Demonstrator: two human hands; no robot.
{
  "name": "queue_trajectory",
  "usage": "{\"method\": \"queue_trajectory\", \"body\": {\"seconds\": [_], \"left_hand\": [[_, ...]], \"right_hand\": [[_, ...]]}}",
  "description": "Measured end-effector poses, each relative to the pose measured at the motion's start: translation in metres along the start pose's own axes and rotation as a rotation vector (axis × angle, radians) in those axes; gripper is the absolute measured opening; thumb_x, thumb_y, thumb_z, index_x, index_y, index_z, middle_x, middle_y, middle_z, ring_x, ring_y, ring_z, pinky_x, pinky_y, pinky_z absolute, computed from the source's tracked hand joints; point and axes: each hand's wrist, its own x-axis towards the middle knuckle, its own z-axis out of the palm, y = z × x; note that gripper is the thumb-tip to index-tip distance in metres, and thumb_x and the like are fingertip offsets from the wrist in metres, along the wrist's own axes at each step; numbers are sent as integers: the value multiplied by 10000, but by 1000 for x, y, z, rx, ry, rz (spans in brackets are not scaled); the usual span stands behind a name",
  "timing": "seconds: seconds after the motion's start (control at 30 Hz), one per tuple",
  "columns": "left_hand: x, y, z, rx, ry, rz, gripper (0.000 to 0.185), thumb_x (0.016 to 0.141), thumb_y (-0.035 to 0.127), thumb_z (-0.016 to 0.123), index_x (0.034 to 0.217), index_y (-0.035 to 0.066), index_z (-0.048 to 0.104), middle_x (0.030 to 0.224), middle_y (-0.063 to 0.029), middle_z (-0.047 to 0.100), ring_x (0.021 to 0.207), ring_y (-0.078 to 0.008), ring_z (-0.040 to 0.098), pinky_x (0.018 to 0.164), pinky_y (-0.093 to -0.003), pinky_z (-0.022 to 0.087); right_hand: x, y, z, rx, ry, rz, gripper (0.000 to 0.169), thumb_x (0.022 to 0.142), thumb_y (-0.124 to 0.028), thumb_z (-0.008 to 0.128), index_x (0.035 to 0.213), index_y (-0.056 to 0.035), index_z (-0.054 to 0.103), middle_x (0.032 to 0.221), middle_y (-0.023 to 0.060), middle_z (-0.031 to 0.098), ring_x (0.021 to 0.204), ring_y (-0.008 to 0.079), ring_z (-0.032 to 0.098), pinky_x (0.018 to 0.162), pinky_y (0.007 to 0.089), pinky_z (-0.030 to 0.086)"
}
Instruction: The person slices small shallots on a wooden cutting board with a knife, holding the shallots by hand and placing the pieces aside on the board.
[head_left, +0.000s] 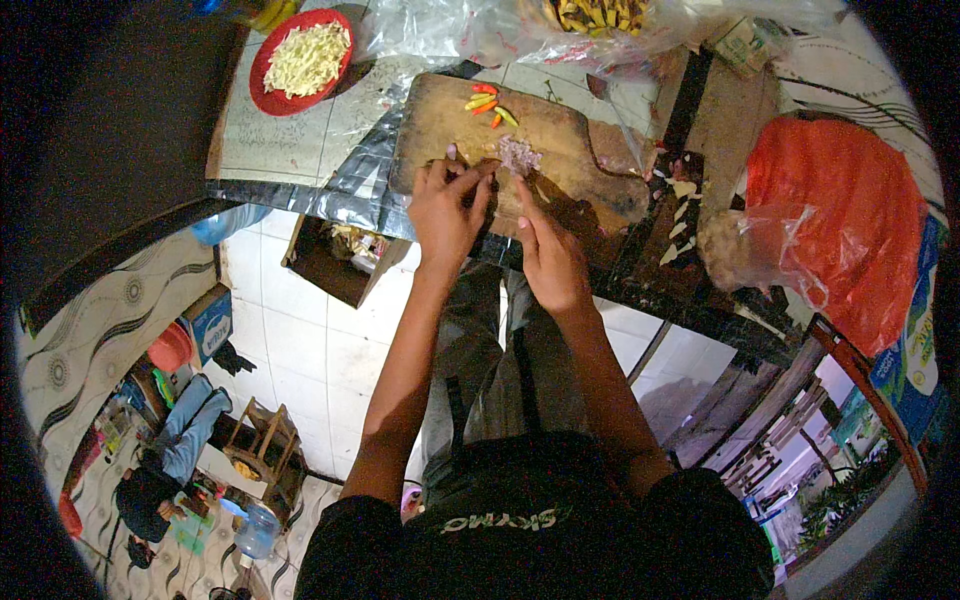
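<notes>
A worn wooden cutting board (525, 112) lies at the counter's front edge. Over its near left part, my left hand (448, 214) bends its fingers down to the wood. A small pale purple piece (451, 151), perhaps shallot, sits at those fingertips. My right hand (553, 259) is at the near edge, index finger stretched towards a heap of chopped shallot (517, 154). Whether a knife is under this hand cannot be made out. Several red, orange and yellow-green chillies (486, 103) lie farther up the board.
Shredded cabbage (306, 60) fills a red plate (257, 81) at back left. Clear plastic bags (450, 34) lie behind the board. A red plastic bag (832, 225) stands at right. An open box (319, 255) is below the counter; another person (161, 480) sits at lower left.
</notes>
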Motion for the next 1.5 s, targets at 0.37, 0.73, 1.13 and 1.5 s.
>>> {"method": "queue_trajectory", "body": {"seconds": [0.37, 0.73, 1.13, 1.5], "left_hand": [[-13, 14, -10, -43, -200, 305, 492, 830, 226, 703, 1315, 305, 719, 921, -92, 512, 910, -304, 513, 819, -427, 450], [14, 15, -8, 144, -188, 336, 470, 863, 244, 692, 1332, 253, 704, 980, -134, 564, 981, -376, 539, 900, -488, 472], [13, 8, -35, -194, 152, -33, 397, 904, 65, 722, 1300, 85, 700, 1090, -142, 680, 1019, -314, 628, 925, -406, 495], [11, -15, -11, -7, 91, -71, 458, 887, 124, 750, 1332, 65, 658, 1189, -188, 650, 1083, -367, 612, 952, -436, 501]], "right_hand": [[-5, 2, -31, -202, -55, 156, 525, 977, -289, 669, 1477, -189, 544, 1256, 221, 679, 1098, 443, 661, 931, 514, 522], [-19, -3, -77, -297, -54, 116, 491, 911, -259, 757, 1376, -146, 647, 1213, 217, 703, 1066, 431, 683, 904, 483, 545], [-10, 17, -55, 26, 151, 137, 427, 1005, -137, 627, 1425, -77, 578, 1256, 247, 677, 1133, 408, 674, 960, 446, 527], [12, 11, -35, 42, -73, -47, 449, 1026, -97, 570, 1470, -164, 562, 1298, 231, 660, 1174, 417, 649, 977, 453, 524]]}}
